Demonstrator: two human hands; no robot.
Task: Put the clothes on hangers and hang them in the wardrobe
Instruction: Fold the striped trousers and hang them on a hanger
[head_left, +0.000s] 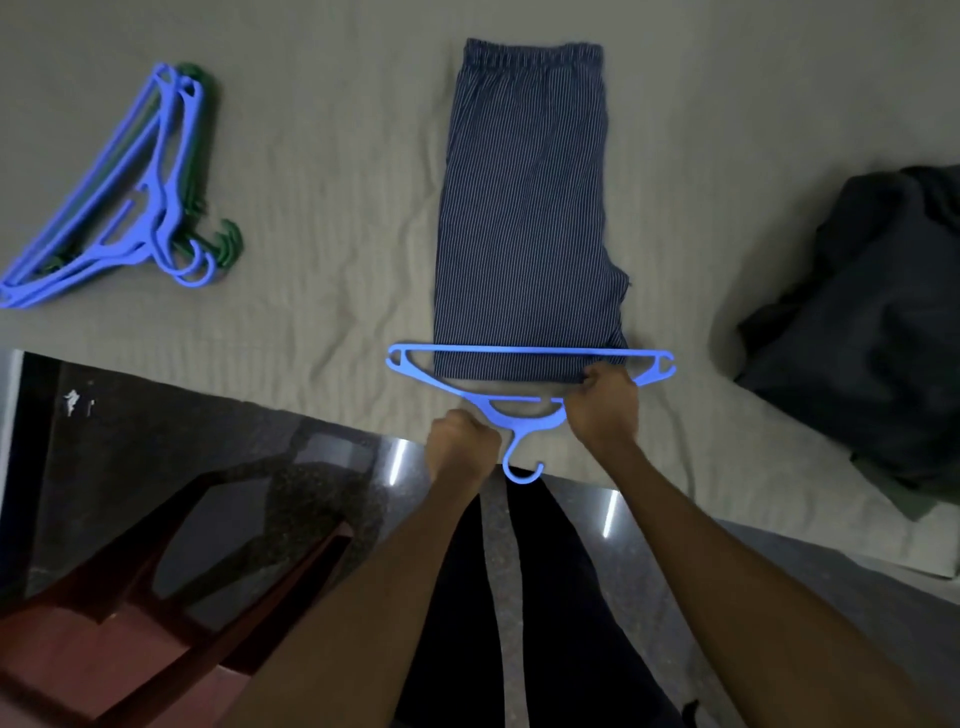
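Folded dark blue pinstriped shorts (524, 208) lie flat on the beige bed (322, 171), waistband at the far end. Their near hem is threaded under the bar of a blue plastic hanger (519, 349), whose hook points toward me. My left hand (460, 441) is curled around the hanger's left shoulder beside the hook. My right hand (602, 410) pinches the near right corner of the shorts' hem at the hanger's right shoulder.
A stack of blue and green hangers (130, 208) lies on the bed at the far left. A heap of dark clothes (857, 322) sits at the right. A red-brown wooden chair (156, 597) stands on the glossy dark floor at the lower left.
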